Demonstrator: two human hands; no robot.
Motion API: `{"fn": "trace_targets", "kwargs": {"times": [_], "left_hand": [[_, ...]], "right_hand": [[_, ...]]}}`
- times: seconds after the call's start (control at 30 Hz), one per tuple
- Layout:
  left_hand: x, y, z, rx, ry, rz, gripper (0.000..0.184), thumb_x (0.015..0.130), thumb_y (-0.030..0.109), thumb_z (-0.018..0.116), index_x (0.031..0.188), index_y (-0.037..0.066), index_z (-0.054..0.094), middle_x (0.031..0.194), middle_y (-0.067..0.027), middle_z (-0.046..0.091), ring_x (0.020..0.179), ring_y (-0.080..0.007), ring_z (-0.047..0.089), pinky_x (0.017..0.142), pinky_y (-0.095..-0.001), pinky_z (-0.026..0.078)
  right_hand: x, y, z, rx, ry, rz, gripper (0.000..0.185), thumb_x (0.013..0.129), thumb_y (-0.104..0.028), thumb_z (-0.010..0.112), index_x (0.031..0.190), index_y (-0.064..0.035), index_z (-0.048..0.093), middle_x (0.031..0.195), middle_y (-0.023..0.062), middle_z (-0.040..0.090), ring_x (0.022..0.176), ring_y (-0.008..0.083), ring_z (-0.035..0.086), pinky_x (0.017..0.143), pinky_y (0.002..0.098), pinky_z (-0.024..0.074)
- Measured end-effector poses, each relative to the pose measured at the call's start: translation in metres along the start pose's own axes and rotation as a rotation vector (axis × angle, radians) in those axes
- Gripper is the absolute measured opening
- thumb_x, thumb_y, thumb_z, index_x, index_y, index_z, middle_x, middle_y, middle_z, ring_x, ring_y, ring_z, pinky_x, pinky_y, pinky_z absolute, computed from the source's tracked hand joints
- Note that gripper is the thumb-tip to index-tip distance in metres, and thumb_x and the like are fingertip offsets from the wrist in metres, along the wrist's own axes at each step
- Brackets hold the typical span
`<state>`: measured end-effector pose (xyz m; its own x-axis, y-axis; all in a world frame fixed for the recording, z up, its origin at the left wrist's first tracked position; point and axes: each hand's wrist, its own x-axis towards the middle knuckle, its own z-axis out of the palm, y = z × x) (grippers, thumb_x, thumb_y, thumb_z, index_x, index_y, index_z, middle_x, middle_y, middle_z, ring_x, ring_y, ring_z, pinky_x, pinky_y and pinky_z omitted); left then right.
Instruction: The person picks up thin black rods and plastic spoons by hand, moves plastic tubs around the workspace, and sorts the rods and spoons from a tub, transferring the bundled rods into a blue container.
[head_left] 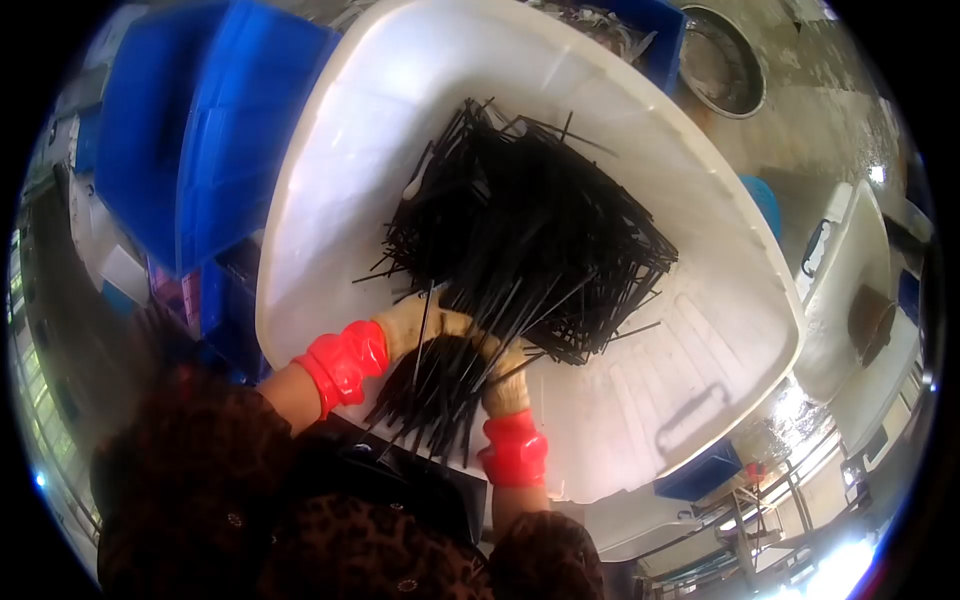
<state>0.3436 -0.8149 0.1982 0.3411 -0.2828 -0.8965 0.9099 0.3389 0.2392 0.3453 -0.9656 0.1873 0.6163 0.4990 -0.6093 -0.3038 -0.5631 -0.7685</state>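
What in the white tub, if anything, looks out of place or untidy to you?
Only minor untidiness: at the lower right edge of the heap of black sticks, a stray stick pokes out over the bare wall of the white tub, away from the tangled mass. I see no clear damage.

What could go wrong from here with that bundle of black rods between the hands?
Some rods may slip away: the bundle fans out loosely below the left hand and right hand. Its far end seems to overlap the tangled pile in the white tub, so lifting could snag or drag others along.
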Motion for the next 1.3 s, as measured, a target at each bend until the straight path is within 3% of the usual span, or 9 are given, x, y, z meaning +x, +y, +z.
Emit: {"fn": "trace_targets", "kwargs": {"times": [0.17,0.3,0.5,0.57,0.63,0.7,0.93,1.03,1.3], "left_hand": [[0.023,0.019,0.001,0.186,0.005,0.082,0.067,0.059,0.005,0.062,0.119,0.001,0.033,0.104,-0.0094,0.05,0.095,-0.0155,0.046,0.084,-0.0247,0.036],[0.09,0.051,0.003,0.426,0.115,0.3,0.054,0.059,0.012,0.061,0.107,-0.002,0.043,0.079,-0.0028,0.053,0.07,-0.0105,0.048,0.062,-0.0222,0.04],[0.126,0.063,-0.005,0.444,0.167,0.318,0.056,0.062,0.026,0.064,0.107,-0.001,0.044,0.09,-0.0117,0.054,0.085,-0.014,0.05,0.074,-0.0246,0.04],[0.172,0.006,-0.045,1.616,0.08,1.275,0.052,0.066,0.02,0.062,0.11,0.0,0.042,0.103,-0.0117,0.05,0.097,-0.0144,0.046,0.083,-0.0255,0.036],[0.122,-0.004,-0.023,1.187,0.09,0.948,0.052,0.066,0.018,0.062,0.109,-0.001,0.042,0.102,-0.0109,0.051,0.095,-0.0155,0.047,0.083,-0.0253,0.036],[0.067,-0.009,0.01,0.344,0.127,0.318,0.05,0.065,0.014,0.063,0.109,-0.001,0.044,0.101,-0.0095,0.052,0.09,-0.0178,0.05,0.082,-0.0249,0.036],[0.098,0.031,0.024,0.049,0.18,0.228,0.049,0.064,0.012,0.064,0.107,0.001,0.046,0.102,-0.0098,0.052,0.093,-0.0164,0.049,0.081,-0.0243,0.038],[0.117,0.067,0.021,1.269,0.214,0.831,0.03,0.073,0.015,0.054,0.102,0.007,0.052,0.098,-0.0144,0.053,0.089,-0.0221,0.052,0.079,-0.0273,0.04],[0.041,0.003,0.032,0.423,0.143,0.318,0.054,0.063,0.015,0.065,0.11,-0.001,0.044,0.1,-0.0056,0.053,0.095,-0.012,0.044,0.086,-0.0237,0.033]], "right_hand": [[0.009,0.028,0.006,-0.247,0.233,-0.23,0.03,0.072,-0.004,0.05,0.101,-0.0034,0.051,0.099,0.0179,0.051,0.091,0.0314,0.05,0.074,0.0325,0.0418],[0.072,0.016,-0.035,0.885,0.381,0.178,0.034,0.071,-0.012,0.057,0.102,0.0009,0.049,0.098,0.0132,0.053,0.088,0.0205,0.051,0.073,0.0267,0.0415],[0.133,0.048,-0.05,0.718,0.406,0.309,0.047,0.06,-0.014,0.068,0.101,0.0008,0.05,0.085,0.0073,0.058,0.073,0.0167,0.055,0.067,0.0252,0.0445],[0.118,0.067,-0.03,0.394,0.399,0.223,0.045,0.06,-0.011,0.067,0.1,0.0009,0.05,0.086,0.0069,0.059,0.075,0.0174,0.056,0.069,0.0257,0.0439],[0.064,0.057,-0.013,0.654,0.357,0.094,0.042,0.061,-0.009,0.064,0.099,0.0008,0.05,0.088,0.0089,0.059,0.079,0.0183,0.056,0.071,0.026,0.0429],[0.047,0.026,-0.022,0.378,0.122,0.598,0.045,0.065,-0.015,0.057,0.105,0.0017,0.045,0.101,0.0155,0.053,0.094,0.0228,0.051,0.08,0.0272,0.0394],[0.09,0.065,-0.041,0.715,0.296,0.157,0.041,0.059,0.002,0.054,0.1,0.0024,0.05,0.091,0.0093,0.057,0.078,0.0175,0.054,0.07,0.0251,0.0425],[0.117,0.035,-0.085,0.721,0.342,0.151,0.04,0.06,0.0,0.056,0.1,0.0017,0.049,0.088,0.0085,0.057,0.074,0.0152,0.054,0.068,0.0247,0.0434],[0.023,0.037,-0.012,0.693,0.388,0.282,0.04,0.061,-0.008,0.061,0.098,0.0004,0.051,0.086,0.0062,0.058,0.076,0.0139,0.054,0.066,0.0238,0.0436]]}}
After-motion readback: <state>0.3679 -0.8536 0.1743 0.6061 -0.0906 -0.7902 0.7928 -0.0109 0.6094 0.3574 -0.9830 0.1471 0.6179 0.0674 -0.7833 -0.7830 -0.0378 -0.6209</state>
